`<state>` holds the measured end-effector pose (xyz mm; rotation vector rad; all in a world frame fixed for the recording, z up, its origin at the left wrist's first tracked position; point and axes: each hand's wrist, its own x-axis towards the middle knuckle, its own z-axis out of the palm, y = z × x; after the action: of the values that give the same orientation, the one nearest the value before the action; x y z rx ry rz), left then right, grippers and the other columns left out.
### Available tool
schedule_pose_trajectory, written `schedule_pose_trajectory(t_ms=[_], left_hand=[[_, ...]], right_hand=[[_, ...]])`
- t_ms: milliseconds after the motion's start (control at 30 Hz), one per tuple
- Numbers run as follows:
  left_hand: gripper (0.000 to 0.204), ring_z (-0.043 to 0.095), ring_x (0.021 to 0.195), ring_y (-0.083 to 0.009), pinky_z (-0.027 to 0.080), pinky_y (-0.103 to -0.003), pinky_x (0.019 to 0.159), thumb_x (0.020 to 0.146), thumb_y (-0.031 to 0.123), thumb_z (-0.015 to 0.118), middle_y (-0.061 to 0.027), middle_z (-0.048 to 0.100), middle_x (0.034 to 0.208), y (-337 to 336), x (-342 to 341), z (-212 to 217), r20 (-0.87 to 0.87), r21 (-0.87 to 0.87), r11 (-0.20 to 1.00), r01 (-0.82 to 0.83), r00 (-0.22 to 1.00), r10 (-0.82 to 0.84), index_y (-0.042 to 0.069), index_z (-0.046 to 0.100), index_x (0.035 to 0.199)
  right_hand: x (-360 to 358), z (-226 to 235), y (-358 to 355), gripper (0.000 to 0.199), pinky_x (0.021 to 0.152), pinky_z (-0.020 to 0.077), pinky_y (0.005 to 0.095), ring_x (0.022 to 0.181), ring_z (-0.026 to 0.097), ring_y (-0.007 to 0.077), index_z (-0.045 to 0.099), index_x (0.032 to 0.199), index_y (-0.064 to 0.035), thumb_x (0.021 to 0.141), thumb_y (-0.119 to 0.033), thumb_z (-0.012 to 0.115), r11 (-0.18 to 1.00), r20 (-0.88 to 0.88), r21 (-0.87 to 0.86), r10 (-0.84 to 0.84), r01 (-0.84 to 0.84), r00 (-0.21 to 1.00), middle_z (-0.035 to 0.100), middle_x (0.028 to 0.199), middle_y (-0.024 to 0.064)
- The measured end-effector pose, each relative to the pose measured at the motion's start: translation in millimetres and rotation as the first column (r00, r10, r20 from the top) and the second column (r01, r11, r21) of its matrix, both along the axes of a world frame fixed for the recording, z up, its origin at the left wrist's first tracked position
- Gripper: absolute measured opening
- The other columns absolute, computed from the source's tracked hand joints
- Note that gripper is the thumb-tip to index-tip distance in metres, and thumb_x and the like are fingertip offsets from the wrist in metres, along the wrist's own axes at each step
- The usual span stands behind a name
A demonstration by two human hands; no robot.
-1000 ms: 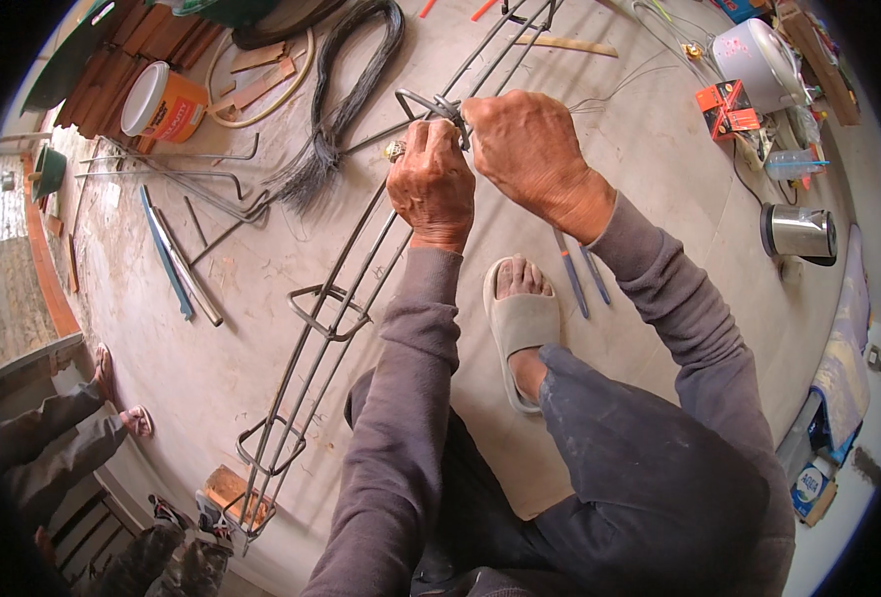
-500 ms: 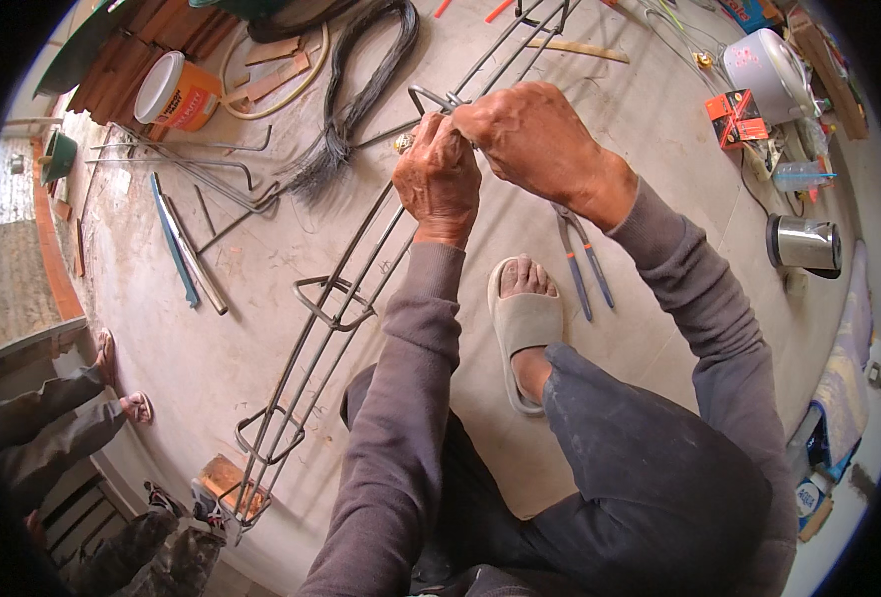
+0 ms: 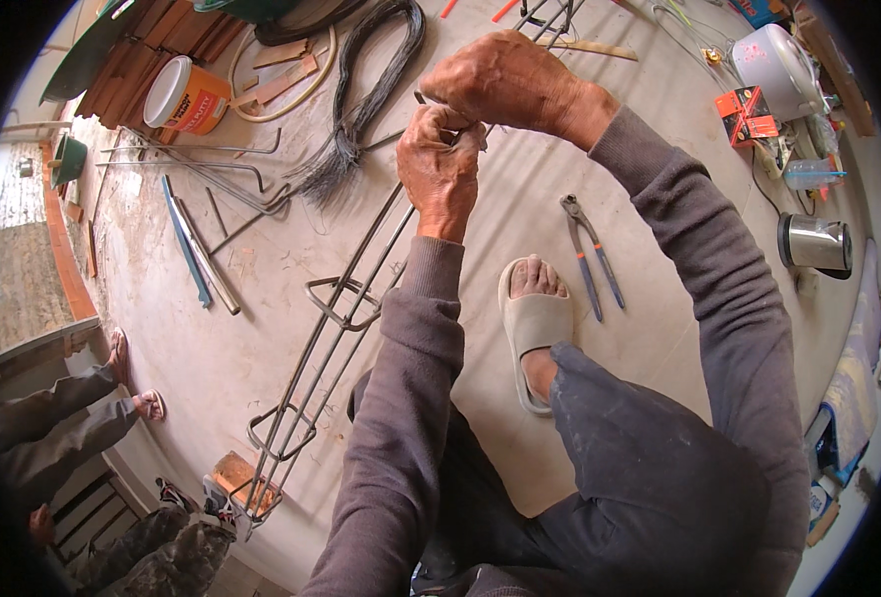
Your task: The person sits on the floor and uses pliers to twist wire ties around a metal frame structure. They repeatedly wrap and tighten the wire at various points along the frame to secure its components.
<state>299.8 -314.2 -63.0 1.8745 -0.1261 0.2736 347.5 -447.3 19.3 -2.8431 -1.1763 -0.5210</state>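
A long cage of steel bars (image 3: 298,398) with bent square stirrups (image 3: 344,303) runs diagonally across the floor, passing under my hands. My left hand (image 3: 439,171) is closed at the cage, its fingers pinched together. Just above it, my right hand (image 3: 515,88) bends over with curled fingers, close to the left fingertips. Whatever lies between the fingers is hidden, as is the joint beneath them. A dark bar end shows beside the right knuckles. Pincers (image 3: 592,257) with dark, orange-marked handles lie on the floor, right of my sandalled foot (image 3: 538,323).
A bundle of black wire (image 3: 346,139) lies left of my hands. Beyond it are loose bent rods (image 3: 251,174) and an orange-and-white bucket (image 3: 190,98). At right stand a pale rounded appliance (image 3: 774,70) and a metal cup (image 3: 817,244). Another person's legs (image 3: 62,418) show at lower left.
My right hand has risen and shifted slightly left, its wrist bending more over the left hand. The left hand stays nearly in place. The whole view has shifted a little.
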Motion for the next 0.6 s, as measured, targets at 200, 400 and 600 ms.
schedule_pose_trajectory(t_ms=[200,400,600], left_hand=[[0.014,0.066,0.068,-0.0188,0.051,-0.033,0.066,0.072,0.012,0.079,-0.0073,0.069,0.078,0.7,3.5,-3.0,0.069,0.058,0.998,-0.031,0.997,0.027,0.003,0.068,0.076],[0.012,0.067,0.07,-0.0239,0.051,-0.035,0.067,0.071,0.013,0.077,-0.0085,0.07,0.08,-2.2,1.2,-2.0,0.039,0.039,0.999,-0.032,0.999,0.031,0.004,0.069,0.077],[0.012,0.068,0.07,-0.0238,0.052,-0.035,0.068,0.071,0.012,0.076,-0.0086,0.07,0.08,-1.8,3.9,-3.3,0.096,0.022,0.999,-0.025,0.995,0.023,0.004,0.07,0.077]], right_hand=[[-0.2,-4.1,-6.9,0.012,0.065,0.0612,0.0399,0.08,0.074,0.0244,0.064,0.092,-0.0125,0.088,-0.023,0.067,0.984,-0.007,0.057,-0.17,0.17,0.985,0.071,0.078,0.0088],[7.3,-19.2,-15.3,0.009,0.068,0.0629,0.0388,0.079,0.074,0.0261,0.065,0.092,-0.0098,0.09,-0.018,0.063,0.974,0.068,0.131,-0.196,0.186,0.978,0.072,0.08,0.0117],[1.3,-26.6,-24.0,0.013,0.07,0.0625,0.0399,0.08,0.074,0.0291,0.066,0.088,-0.006,0.088,-0.019,0.066,0.938,-0.015,0.025,-0.345,0.346,0.938,0.072,0.081,0.0145]])
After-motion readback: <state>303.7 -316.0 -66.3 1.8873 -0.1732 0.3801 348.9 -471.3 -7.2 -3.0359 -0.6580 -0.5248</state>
